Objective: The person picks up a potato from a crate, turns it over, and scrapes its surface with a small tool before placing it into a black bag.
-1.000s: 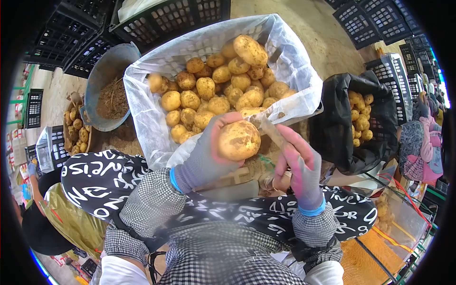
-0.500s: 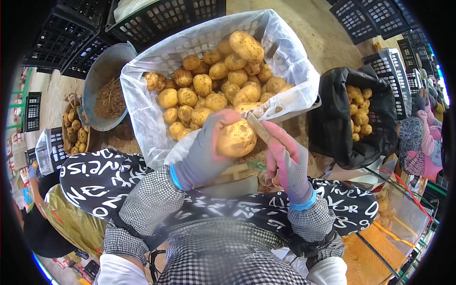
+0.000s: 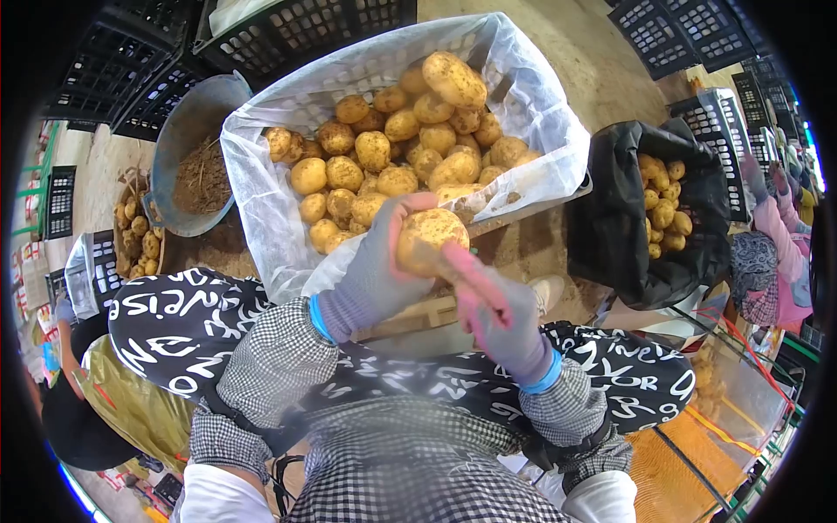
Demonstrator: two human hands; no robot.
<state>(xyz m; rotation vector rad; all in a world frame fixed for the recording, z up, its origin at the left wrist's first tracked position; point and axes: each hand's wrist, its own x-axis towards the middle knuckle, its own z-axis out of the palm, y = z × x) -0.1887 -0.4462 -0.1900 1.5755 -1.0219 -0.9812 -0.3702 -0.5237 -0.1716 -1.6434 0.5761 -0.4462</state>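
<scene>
My left hand (image 3: 375,266), in a grey and pink glove, is wrapped round a dirt-speckled potato (image 3: 438,228). My right hand (image 3: 501,309), gloved the same way, grips a flat, dull knife (image 3: 425,258). Its blade lies against the lower part of the potato and is smeared by motion. Just beyond both hands is a crate lined with white cloth (image 3: 253,187), holding many potatoes (image 3: 373,150) with soil on them.
At the left stand a blue-grey tub (image 3: 166,187) of soil and a basket of small potatoes (image 3: 138,235). A black-lined crate (image 3: 610,218) with potatoes is at the right. Black crates (image 3: 314,30) are stacked behind. Other people (image 3: 772,244) are at the far right.
My right hand has moved left and down, bringing the knife from the potato's upper right side across to its lower face. The potato appears turned in my left hand.
</scene>
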